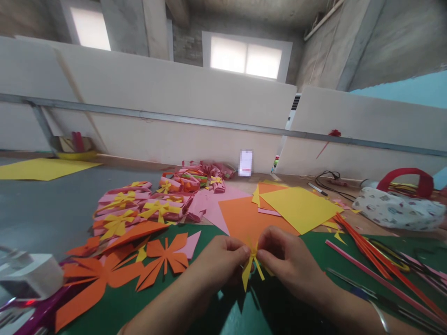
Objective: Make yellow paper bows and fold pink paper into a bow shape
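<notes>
Between my two hands, above the green mat (195, 307), is a yellow paper bow (254, 263) with thin tails hanging down. My left hand (228, 258) pinches its left side between thumb and forefinger. From the other side, my right hand (284, 258) pinches it close to the centre. The part under my fingertips is hidden. To the left of my left hand lie orange paper cut-outs (165, 256) shaped like petals. Behind my hands is an orange paper sheet (247, 214), partly under a yellow sheet (303, 207).
Pink paper bundles with yellow bows (120, 221) are piled at left. Orange and pink strips (366, 246), tweezers (352, 284) and scissors lie at right. Farther back are a pen (317, 189) and a white patterned bag (398, 207). A power strip with a white plug (35, 274) sits front left.
</notes>
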`<state>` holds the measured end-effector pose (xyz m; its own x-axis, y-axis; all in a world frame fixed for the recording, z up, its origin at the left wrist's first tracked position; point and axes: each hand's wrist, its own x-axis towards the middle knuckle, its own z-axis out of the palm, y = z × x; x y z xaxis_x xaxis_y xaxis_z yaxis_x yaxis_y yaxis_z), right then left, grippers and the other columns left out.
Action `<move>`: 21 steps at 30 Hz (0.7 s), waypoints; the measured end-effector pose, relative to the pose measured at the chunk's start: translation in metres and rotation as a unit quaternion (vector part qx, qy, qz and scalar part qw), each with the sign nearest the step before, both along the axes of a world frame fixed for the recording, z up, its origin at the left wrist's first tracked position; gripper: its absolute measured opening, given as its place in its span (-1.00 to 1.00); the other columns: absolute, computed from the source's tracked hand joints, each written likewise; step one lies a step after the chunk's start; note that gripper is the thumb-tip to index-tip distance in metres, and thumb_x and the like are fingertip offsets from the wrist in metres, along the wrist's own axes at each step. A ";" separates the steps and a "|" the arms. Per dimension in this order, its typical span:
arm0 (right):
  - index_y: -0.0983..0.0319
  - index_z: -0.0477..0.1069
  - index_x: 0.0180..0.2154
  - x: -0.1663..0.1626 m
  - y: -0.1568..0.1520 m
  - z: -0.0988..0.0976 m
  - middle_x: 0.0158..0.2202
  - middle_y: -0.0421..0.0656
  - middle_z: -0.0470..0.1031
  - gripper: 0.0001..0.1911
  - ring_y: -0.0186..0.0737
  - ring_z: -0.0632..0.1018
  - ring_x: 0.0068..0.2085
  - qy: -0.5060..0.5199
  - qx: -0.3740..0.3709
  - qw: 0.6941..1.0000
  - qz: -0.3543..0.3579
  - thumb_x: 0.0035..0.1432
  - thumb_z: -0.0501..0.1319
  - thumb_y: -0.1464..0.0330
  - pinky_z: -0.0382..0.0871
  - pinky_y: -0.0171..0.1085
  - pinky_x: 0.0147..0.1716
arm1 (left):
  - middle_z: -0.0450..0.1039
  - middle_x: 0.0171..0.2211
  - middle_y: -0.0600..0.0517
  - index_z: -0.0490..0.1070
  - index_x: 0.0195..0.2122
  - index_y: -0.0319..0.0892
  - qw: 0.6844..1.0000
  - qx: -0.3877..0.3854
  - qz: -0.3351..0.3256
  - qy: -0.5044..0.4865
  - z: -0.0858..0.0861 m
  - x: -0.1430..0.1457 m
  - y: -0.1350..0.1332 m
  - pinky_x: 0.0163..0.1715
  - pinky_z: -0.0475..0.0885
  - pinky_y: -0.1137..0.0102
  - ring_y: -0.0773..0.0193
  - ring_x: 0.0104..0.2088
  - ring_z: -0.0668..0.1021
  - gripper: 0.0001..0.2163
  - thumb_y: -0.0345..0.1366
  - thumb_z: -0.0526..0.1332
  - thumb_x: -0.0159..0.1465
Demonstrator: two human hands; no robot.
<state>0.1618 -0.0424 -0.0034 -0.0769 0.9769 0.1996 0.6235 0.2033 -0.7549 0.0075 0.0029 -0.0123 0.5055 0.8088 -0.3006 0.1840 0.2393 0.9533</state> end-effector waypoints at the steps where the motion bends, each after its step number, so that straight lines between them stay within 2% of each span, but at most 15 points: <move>1: 0.23 0.27 -0.48 0.000 0.000 0.000 -0.56 -0.29 0.29 -0.91 -0.40 0.32 -0.51 -0.001 -0.002 1.000 -0.004 0.01 0.12 0.51 0.16 -0.40 -0.54 | 0.09 -0.75 0.20 0.23 -0.67 -0.19 1.000 0.000 -0.002 0.003 -0.001 0.000 0.000 -0.67 0.02 0.51 0.50 -0.72 0.16 -0.76 -0.18 0.18 0.01; 8: 0.24 0.28 -0.49 -0.002 0.000 0.000 -0.57 -0.30 0.29 -0.91 -0.41 0.32 -0.52 0.010 -0.003 1.000 -0.014 -0.01 0.11 0.51 0.16 -0.41 -0.54 | 0.07 -0.76 0.20 0.19 -0.67 -0.17 0.999 0.022 -0.021 0.029 -0.005 -0.001 0.001 -0.68 -0.02 0.49 0.48 -0.72 0.16 -0.77 -0.19 0.12 0.04; 11: 0.24 0.28 -0.50 -0.002 0.001 -0.002 -0.58 -0.30 0.29 -0.91 -0.42 0.32 -0.53 0.007 0.001 1.000 -0.015 -0.02 0.12 0.52 0.15 -0.41 -0.55 | 0.13 -0.75 0.18 0.26 -0.63 -0.19 0.998 0.027 -0.017 0.045 -0.001 -0.001 -0.001 -0.68 0.02 0.50 0.47 -0.72 0.18 -0.81 -0.23 0.12 0.05; 15: 0.24 0.29 -0.51 -0.003 0.001 -0.003 -0.59 -0.30 0.29 -0.91 -0.42 0.32 -0.53 -0.004 0.001 1.000 -0.022 -0.03 0.13 0.52 0.13 -0.41 -0.56 | 0.22 -0.69 0.16 0.36 -0.54 -0.23 0.995 0.073 0.001 0.062 0.006 0.000 -0.004 -0.63 0.12 0.50 0.43 -0.66 0.27 -0.88 -0.28 0.18 0.02; 21: 0.24 0.29 -0.48 -0.002 0.000 -0.003 -0.58 -0.29 0.31 -0.93 -0.41 0.33 -0.53 0.002 -0.004 1.000 -0.004 0.02 0.15 0.46 0.16 -0.41 -0.56 | 0.15 -0.73 0.20 0.34 -0.59 -0.22 0.988 0.109 0.030 0.105 0.009 0.000 -0.006 -0.62 0.07 0.49 0.43 -0.64 0.21 -0.90 -0.32 0.20 0.00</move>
<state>0.1595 -0.0423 -0.0066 -0.0692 0.9790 0.1915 0.6221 0.1925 -0.7589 0.0076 -0.0027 -0.0034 0.3992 0.8926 -0.2096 0.3745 0.0500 0.9259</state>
